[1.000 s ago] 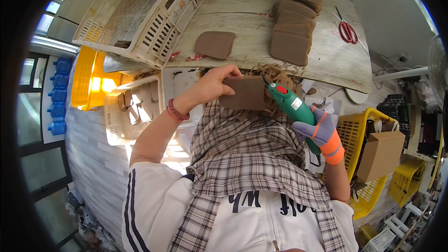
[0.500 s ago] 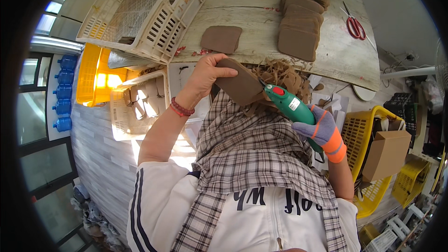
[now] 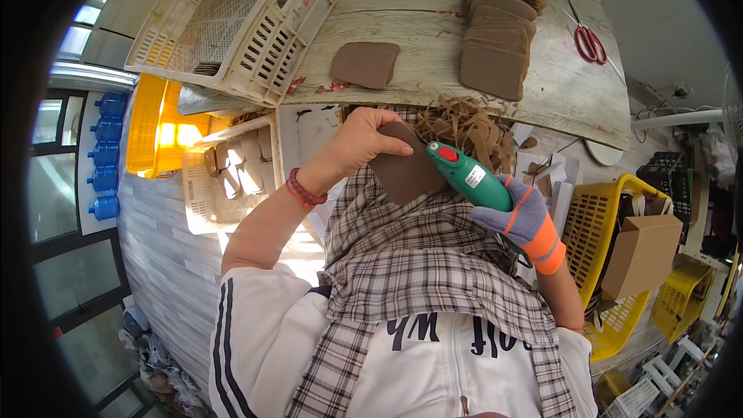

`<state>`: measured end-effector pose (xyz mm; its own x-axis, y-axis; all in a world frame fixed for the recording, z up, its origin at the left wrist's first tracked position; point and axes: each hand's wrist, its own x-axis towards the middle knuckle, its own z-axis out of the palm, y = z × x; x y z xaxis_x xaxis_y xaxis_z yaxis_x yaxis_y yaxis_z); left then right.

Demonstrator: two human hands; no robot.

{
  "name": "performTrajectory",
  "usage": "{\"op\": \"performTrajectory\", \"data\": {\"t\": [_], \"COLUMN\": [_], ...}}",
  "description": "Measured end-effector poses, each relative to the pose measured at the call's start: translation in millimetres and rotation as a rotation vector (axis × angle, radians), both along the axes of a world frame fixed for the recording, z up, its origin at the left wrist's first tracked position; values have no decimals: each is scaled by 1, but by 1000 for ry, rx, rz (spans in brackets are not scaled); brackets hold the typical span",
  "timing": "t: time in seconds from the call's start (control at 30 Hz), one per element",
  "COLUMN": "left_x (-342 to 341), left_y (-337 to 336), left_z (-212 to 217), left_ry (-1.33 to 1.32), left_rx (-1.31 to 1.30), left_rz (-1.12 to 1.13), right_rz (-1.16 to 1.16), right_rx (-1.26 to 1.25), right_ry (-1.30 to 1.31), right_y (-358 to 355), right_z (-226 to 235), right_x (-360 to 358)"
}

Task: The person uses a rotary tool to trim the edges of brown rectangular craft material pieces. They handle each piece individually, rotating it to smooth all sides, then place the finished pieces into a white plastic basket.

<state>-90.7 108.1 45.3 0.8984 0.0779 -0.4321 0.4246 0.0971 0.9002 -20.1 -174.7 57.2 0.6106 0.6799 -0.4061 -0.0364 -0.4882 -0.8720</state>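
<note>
Left fingers (image 3: 396, 146) pinch a brown piece (image 3: 409, 176) over the lap (image 3: 371, 220), gloved right fingers (image 3: 494, 220) wrap a green power tool (image 3: 469, 176) beside it: seemingly mid-trim, though whether the tabletop (image 3: 424, 62) stacks (image 3: 494, 71) are finished is unclear.

Brown scraps (image 3: 468, 125) crowd the green tool (image 3: 467, 174) — bare tabletop (image 3: 424, 66) beyond.

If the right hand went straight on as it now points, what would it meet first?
Probably the brown piece in the left hand; the green tool in the right hand points toward it, though depth is unclear.
</note>
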Motion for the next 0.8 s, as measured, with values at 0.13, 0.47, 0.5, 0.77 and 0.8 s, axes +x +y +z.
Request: {"op": "performTrajectory", "data": {"t": [0.13,0.47,0.5,0.77,0.8], "left_x": [2,4,5,54,60], "left_y": [2,7,15,123,128], "left_z": [-3,-15,-10,-46,-56], "left_ry": [39,-139,-94,-182,-174], "left_rx": [22,132,77,-64,15], "left_rz": [-129,-349,-311,390,423], "right_rz": [16,-11,-14,-164,-180], "right_rx": [9,21,8,51,82], "right_ry": [5,101,85,85,98], "right_y": [3,3,1,-31,-34], "right_z": [4,-6,-5,-10,-11], "right_x": [1,-4,-5,-8,-8]}}
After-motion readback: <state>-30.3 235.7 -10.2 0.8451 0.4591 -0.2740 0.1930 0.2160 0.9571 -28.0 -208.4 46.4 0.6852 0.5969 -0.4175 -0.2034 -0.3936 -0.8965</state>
